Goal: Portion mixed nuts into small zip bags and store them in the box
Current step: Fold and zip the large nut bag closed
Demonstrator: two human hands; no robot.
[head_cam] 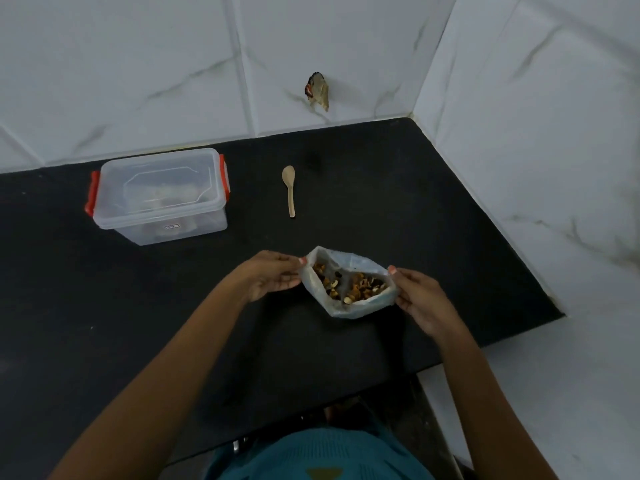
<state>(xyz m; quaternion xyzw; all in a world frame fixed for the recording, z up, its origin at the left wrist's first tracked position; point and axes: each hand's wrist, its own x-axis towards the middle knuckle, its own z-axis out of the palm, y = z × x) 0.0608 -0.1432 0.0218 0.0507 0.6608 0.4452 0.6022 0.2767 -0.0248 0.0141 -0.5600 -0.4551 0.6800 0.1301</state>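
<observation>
Head view looks down on both hands at the mouth of a translucent plastic bag (348, 310). The left hand (273, 275) pinches the bag's left rim between its thumb and curled fingers, and the right hand (420, 299) pinches the right rim in the same way, so that the two together hold the mouth spread wide. Inside the bag lies a heap of mixed nuts (360, 285), brown, pale and dark pieces together, filling its lower part. Whether the bag's base stands on the worktop (433, 209) or hangs just above it cannot be told. The bag is near the middle of the black worktop, a little to the right of centre. Beyond it, well apart, a small wooden spoon (289, 190) lies flat with its bowl toward the wall and its handle toward the person. To the left of the spoon, near the back edge, stands a clear plastic box (162, 199) with its lid on and a red clip (90, 192) at each end; something shows dimly through its walls, too blurred to name, and a small label sits on its front. White marbled wall tiles (138, 64) rise behind the worktop and along its right side, and a small dark object (317, 90) sticks to the back wall. At the bottom edge shows the person's teal knitted garment (329, 455).
</observation>
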